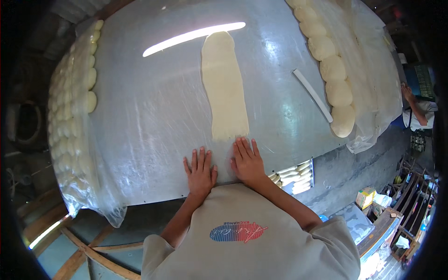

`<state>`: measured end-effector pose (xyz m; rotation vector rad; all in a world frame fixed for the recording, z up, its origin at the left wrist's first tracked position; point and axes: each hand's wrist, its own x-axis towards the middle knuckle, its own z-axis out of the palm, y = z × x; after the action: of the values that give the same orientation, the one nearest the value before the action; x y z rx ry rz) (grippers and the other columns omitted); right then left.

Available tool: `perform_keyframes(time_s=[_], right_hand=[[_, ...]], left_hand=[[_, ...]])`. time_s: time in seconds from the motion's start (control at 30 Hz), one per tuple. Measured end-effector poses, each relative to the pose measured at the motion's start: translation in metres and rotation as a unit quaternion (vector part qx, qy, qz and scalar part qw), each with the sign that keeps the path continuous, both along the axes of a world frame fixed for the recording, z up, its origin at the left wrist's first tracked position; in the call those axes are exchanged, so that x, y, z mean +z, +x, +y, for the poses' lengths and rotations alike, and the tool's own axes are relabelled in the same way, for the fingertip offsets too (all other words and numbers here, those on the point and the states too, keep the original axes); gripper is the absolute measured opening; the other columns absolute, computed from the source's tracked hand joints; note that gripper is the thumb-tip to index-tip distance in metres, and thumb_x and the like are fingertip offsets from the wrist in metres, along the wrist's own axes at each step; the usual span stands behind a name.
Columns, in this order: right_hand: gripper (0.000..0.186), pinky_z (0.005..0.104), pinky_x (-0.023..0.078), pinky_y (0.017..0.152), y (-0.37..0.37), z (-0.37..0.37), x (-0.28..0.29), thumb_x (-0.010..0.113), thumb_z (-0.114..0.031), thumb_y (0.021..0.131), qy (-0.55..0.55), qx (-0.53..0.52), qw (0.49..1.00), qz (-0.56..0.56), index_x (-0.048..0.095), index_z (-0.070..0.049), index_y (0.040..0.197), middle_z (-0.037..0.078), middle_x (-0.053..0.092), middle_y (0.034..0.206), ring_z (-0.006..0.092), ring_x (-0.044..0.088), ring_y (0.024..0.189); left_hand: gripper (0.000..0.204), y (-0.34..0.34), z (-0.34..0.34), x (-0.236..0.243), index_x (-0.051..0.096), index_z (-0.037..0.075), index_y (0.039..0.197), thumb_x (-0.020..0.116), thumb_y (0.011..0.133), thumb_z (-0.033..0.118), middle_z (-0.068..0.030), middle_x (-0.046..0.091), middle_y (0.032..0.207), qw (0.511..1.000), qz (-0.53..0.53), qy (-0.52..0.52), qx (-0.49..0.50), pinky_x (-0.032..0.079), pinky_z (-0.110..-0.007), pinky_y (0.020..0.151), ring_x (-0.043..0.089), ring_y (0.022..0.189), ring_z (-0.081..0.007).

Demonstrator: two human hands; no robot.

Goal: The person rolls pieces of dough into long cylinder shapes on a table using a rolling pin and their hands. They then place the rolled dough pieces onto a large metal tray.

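Head view puts me above a wide metal desk (144,116), with a long flat strip of dough (225,88) lying on its middle and running away from the near edge. The left hand (200,176) is palm down at the near side, left of the strip and clear of it; its fingers are spread, so I read that grip as apart, with nothing in it. The right hand (248,163) is palm down too, its fingertips at the strip's near end; I cannot tell whether they press on the dough or stop just at its edge. That grip is also apart, clamped on nothing. Over on the right I see a pale stick (312,95) lying slantwise, its near end close to a row of dough balls (333,69) beside a clear plastic sheet (373,84). On the left, many dough lumps (67,126) lie mostly under a plastic cover (107,186). At the far right, another person's arm (416,109) shows
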<state>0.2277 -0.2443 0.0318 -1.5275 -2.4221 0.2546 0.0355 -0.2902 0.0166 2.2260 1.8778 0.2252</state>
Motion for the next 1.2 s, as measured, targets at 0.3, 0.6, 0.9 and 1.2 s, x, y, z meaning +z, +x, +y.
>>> perform_keyframes(time_s=[0.3,0.6,0.9,1.2], right_hand=[[0.051,0.0543,0.022,0.111,0.000,-0.004,0.014,0.061,-0.028,0.083,-0.019,0.000,0.999,-0.040,0.054,0.007,0.120,0.024,0.052,0.129,0.0319,0.049,0.124],[0.054,0.0527,0.023,0.111,-0.014,0.001,0.010,0.060,-0.032,0.085,0.001,0.013,1.000,0.001,0.054,0.009,0.118,0.026,0.052,0.128,0.0342,0.047,0.126],[0.055,0.0532,0.023,0.111,-0.019,0.004,0.010,0.059,-0.036,0.085,-0.003,0.044,0.999,0.005,0.055,0.009,0.118,0.025,0.053,0.128,0.0339,0.047,0.126],[0.056,0.0551,0.023,0.110,-0.001,0.016,0.030,0.061,-0.035,0.084,-0.028,0.019,0.999,0.023,0.054,0.009,0.119,0.025,0.052,0.129,0.0349,0.047,0.125]], left_hand=[[0.055,-0.002,-0.002,-0.001,0.044,0.008,0.138,0.052,0.089,0.031,-0.0124,0.034,0.148,1.000,0.000,0.011,-0.004,0.011,-0.062,0.110,0.026,0.139,-0.0325],[0.057,0.000,0.002,0.003,0.039,0.007,0.140,0.051,0.090,0.030,-0.0136,0.032,0.149,1.000,-0.018,0.012,-0.009,0.010,-0.062,0.110,0.023,0.140,-0.0344],[0.053,-0.001,0.000,0.007,0.045,0.009,0.137,0.053,0.089,0.030,-0.0120,0.033,0.149,1.000,-0.015,0.006,-0.005,0.012,-0.060,0.111,0.027,0.139,-0.0327],[0.036,-0.027,0.111,-0.009,0.054,0.002,0.122,0.058,0.088,0.013,-0.0173,0.058,0.121,0.964,-0.226,0.126,0.056,0.027,-0.052,0.107,0.051,0.117,-0.0328]])
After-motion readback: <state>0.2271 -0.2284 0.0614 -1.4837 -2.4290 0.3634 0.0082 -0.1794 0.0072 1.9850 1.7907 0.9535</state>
